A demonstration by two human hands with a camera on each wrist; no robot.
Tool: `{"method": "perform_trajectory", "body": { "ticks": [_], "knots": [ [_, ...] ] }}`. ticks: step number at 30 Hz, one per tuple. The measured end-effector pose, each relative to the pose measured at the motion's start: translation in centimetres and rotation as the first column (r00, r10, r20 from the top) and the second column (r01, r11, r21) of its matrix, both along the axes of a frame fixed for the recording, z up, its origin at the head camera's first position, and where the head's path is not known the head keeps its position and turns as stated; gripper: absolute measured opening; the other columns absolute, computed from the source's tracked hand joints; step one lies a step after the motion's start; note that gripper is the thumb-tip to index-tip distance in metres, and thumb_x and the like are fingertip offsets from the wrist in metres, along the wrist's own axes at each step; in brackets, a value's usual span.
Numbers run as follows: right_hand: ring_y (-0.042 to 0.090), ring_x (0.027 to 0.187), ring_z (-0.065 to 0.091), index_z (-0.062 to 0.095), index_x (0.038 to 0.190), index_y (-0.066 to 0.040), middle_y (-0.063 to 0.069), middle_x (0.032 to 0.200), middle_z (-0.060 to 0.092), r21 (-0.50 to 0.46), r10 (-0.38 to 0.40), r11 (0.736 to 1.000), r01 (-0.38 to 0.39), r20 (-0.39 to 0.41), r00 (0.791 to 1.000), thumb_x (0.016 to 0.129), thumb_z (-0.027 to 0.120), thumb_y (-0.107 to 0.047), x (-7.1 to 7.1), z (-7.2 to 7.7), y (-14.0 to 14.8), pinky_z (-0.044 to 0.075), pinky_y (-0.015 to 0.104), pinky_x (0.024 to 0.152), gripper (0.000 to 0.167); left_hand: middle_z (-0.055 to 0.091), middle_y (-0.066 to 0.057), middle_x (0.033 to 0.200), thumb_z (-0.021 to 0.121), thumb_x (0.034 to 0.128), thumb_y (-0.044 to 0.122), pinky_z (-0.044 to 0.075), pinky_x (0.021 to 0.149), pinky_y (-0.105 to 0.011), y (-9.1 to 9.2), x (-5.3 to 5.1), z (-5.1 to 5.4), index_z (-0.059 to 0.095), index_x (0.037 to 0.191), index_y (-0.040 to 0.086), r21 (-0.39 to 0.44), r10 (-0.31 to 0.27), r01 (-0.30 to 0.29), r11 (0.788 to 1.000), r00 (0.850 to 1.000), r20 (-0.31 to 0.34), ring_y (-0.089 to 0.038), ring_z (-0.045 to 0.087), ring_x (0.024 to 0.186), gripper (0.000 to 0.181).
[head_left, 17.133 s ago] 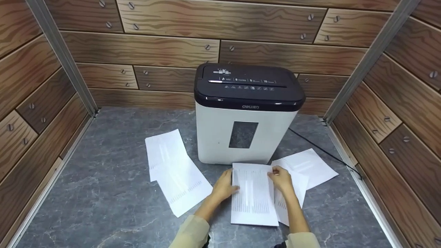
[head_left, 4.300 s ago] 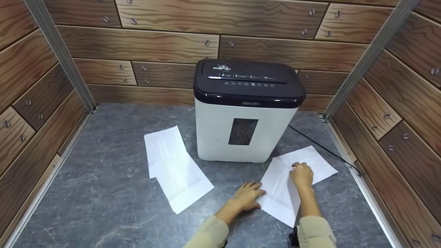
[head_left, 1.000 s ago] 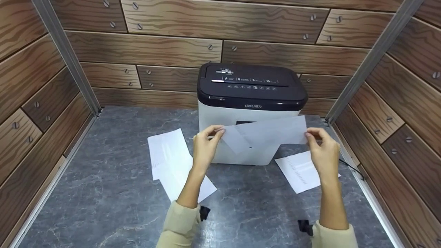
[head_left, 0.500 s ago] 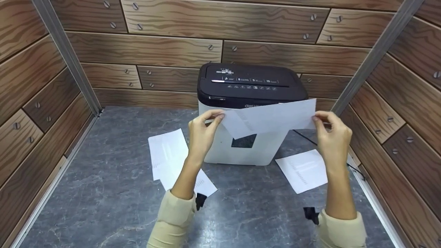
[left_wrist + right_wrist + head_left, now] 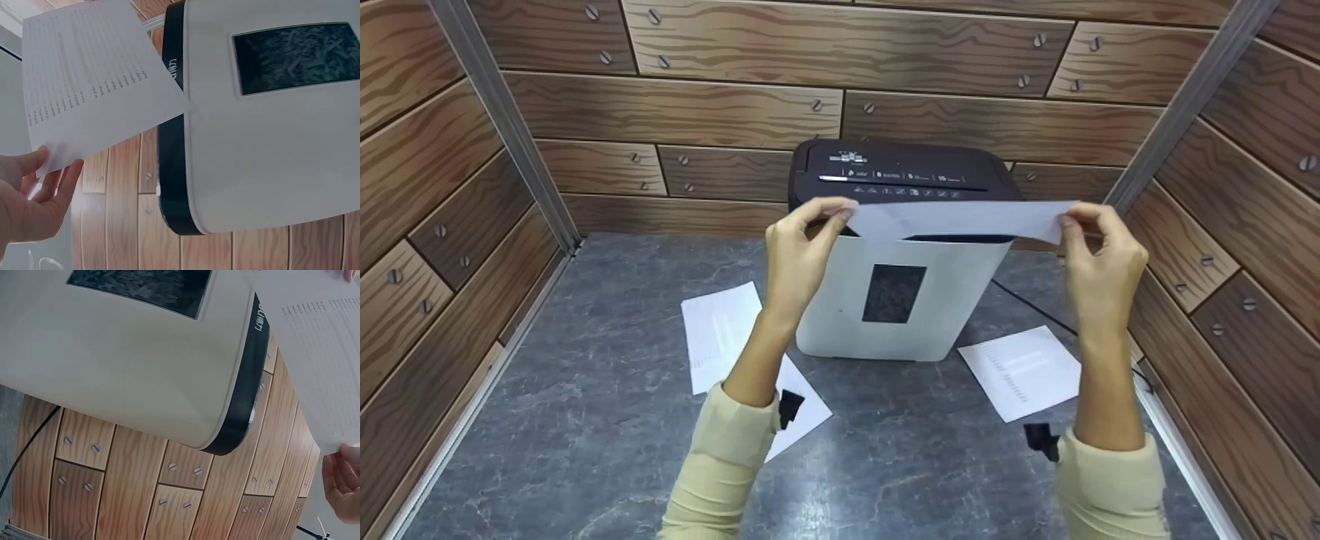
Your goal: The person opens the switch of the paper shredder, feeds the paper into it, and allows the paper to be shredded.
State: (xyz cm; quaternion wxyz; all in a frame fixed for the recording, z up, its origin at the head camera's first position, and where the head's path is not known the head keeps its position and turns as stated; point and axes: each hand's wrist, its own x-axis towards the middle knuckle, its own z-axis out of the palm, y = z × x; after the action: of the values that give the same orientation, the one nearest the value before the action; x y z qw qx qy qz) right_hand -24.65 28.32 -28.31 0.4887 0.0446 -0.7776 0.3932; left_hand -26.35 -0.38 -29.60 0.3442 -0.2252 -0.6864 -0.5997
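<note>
Your left hand [image 5: 799,259] pinches one end of the held sheet [image 5: 960,217] between thumb and fingers, and your right hand [image 5: 1106,274] pinches the other end the same way. You have both hands higher than half a second ago: then the sheet hung across the shredder's [image 5: 945,289] white front, over the top of its window [image 5: 894,294]; now it stretches across the front of the dark lid [image 5: 904,161], below the slot in the head view, and the whole window shows. You can't tell whether it touches the lid.

About four seconds ago you had both hands down at the sheets on the right. Now a single printed sheet [image 5: 1024,373] lies there on the counter [image 5: 900,442], near the cord [image 5: 1035,306]. The overlapping papers [image 5: 720,322] on the left lie as before, partly behind your left forearm.
</note>
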Motion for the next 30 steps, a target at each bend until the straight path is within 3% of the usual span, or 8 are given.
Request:
{"method": "perform_trajectory", "body": {
  "ticks": [6, 11, 17, 22, 26, 30],
  "knots": [
    [0.003, 0.073, 0.055, 0.066, 0.089, 0.007, 0.013, 0.087, 0.067, -0.046, 0.008, 0.999, -0.010, -0.040, 0.999, 0.085, 0.065, -0.005, -0.6, 1.9, -0.5, 0.044, 0.015, 0.067, 0.012, 0.069, -0.004, 0.088, 0.065, 0.0850, 0.005, 0.052, 0.067, -0.029, -0.2, -0.5, 1.8, 0.070, 0.091, 0.000, 0.051, -0.030, 0.033, 0.998, 0.998, -0.058, -0.016, 0.063, 0.074, 0.009],
    [0.007, 0.075, 0.056, 0.068, 0.088, 0.004, 0.007, 0.087, 0.067, -0.084, 0.029, 0.996, -0.037, -0.092, 0.995, 0.085, 0.065, -0.003, -1.1, 2.4, -0.4, 0.043, 0.017, 0.067, 0.009, 0.069, -0.007, 0.092, 0.065, 0.0844, 0.005, 0.051, 0.078, -0.029, 0.1, -0.8, 2.5, 0.070, 0.092, -0.001, 0.091, -0.059, 0.062, 0.994, 0.997, -0.042, -0.011, 0.063, 0.086, 0.010],
    [0.007, 0.074, 0.056, 0.068, 0.088, 0.002, 0.007, 0.086, 0.067, -0.094, 0.035, 0.994, -0.049, -0.145, 0.989, 0.085, 0.065, -0.003, -1.7, 2.5, -0.3, 0.042, 0.016, 0.065, 0.007, 0.068, -0.010, 0.095, 0.066, 0.0835, 0.005, 0.049, 0.080, -0.028, 0.3, -1.3, 2.6, 0.069, 0.093, -0.002, 0.086, -0.033, 0.037, 0.996, 0.998, -0.051, -0.012, 0.062, 0.092, 0.012],
    [0.006, 0.074, 0.056, 0.069, 0.088, 0.001, 0.004, 0.085, 0.067, -0.082, 0.024, 0.996, -0.039, -0.175, 0.984, 0.085, 0.065, -0.004, -1.9, 2.6, -0.2, 0.042, 0.017, 0.066, 0.007, 0.068, -0.005, 0.094, 0.065, 0.0851, 0.007, 0.050, 0.067, -0.025, 0.5, -1.6, 2.8, 0.070, 0.093, 0.001, 0.058, -0.025, 0.030, 0.998, 0.997, -0.078, -0.009, 0.059, 0.079, 0.011],
    [0.006, 0.073, 0.055, 0.068, 0.088, 0.004, 0.005, 0.085, 0.067, -0.062, 0.020, 0.998, -0.031, -0.170, 0.985, 0.084, 0.065, -0.004, -2.5, 2.6, 0.0, 0.042, 0.016, 0.065, 0.009, 0.068, -0.004, 0.091, 0.064, 0.0860, 0.008, 0.050, 0.066, -0.028, 0.6, -2.6, 2.8, 0.070, 0.093, 0.001, 0.057, -0.033, 0.038, 0.998, 0.997, -0.074, -0.011, 0.059, 0.074, 0.011],
    [0.004, 0.074, 0.055, 0.067, 0.089, 0.005, 0.008, 0.086, 0.066, -0.047, 0.013, 0.999, -0.019, -0.115, 0.993, 0.084, 0.065, -0.002, -3.4, 2.5, 0.1, 0.043, 0.015, 0.068, 0.009, 0.069, -0.003, 0.090, 0.064, 0.0862, 0.009, 0.049, 0.064, -0.027, 0.6, -3.9, 2.4, 0.070, 0.093, 0.001, 0.061, -0.016, 0.017, 0.998, 1.000, -0.024, -0.010, 0.060, 0.076, 0.012]
  ]
}}
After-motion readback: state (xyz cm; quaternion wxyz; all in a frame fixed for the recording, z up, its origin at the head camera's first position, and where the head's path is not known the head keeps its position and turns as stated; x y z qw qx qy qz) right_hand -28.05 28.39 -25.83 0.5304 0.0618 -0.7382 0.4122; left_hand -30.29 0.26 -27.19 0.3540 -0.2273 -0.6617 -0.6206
